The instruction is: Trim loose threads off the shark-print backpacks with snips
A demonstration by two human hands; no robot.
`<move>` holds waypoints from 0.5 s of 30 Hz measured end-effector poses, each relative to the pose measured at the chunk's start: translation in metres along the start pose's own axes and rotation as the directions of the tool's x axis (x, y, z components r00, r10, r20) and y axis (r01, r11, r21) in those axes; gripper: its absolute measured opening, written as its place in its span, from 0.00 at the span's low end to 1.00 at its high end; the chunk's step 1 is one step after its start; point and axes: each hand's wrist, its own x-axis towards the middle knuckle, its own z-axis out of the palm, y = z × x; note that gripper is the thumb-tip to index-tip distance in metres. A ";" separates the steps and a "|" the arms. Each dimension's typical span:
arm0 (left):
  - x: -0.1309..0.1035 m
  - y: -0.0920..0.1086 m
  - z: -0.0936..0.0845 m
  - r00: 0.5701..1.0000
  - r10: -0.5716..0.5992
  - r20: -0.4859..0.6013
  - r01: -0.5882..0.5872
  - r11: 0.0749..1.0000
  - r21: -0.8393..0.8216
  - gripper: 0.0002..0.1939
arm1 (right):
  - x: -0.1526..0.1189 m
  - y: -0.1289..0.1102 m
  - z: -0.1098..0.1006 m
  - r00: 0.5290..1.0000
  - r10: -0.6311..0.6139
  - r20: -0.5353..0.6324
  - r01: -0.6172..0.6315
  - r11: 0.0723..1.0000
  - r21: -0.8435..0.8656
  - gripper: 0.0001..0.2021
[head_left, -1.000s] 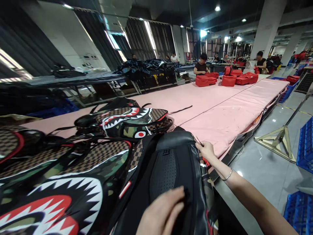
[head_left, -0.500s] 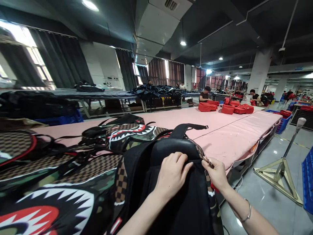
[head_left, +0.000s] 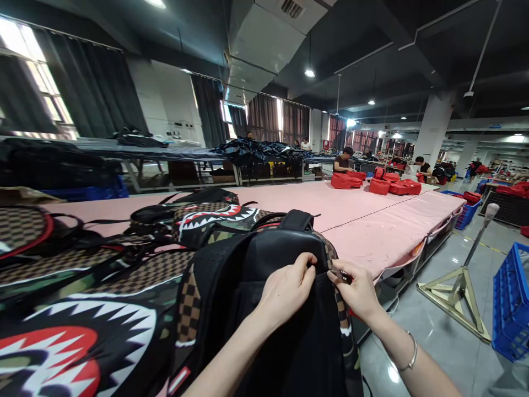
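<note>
A black backpack with brown checkered edges stands in front of me, its padded back panel facing me. My left hand is closed at the upper part of that panel, thumb and forefinger pinching something too small to make out. At the bag's upper right edge, my right hand has its fingers closed around a small dark metal tool, perhaps scissors or snips, near the checkered trim. A bracelet circles the right wrist. Behind the bag's top, the black strap curves over.
More backpacks with shark-mouth prints lie at the left on the pink table. Red bags sit at its far end near a seated person. At the right are a metal stand and a blue crate.
The view has shifted slightly. My left thumb and forefinger have come together in a pinch. The strap end that stuck out to the right at the bag's top no longer shows there.
</note>
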 end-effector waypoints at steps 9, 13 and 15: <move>-0.004 0.002 -0.005 1.000 -0.009 0.006 0.009 1.000 0.007 0.15 | 0.001 0.013 -0.004 0.991 0.127 0.051 -0.133 0.980 0.151 0.17; -0.005 0.005 -0.004 0.999 -0.035 -0.027 0.035 0.999 0.009 0.14 | 0.002 0.016 -0.019 0.981 0.142 0.134 -0.155 0.984 0.091 0.16; -0.004 0.006 -0.002 0.997 -0.055 -0.053 0.055 0.998 0.005 0.15 | 0.003 0.013 -0.027 0.982 0.136 0.134 -0.133 0.991 -0.031 0.16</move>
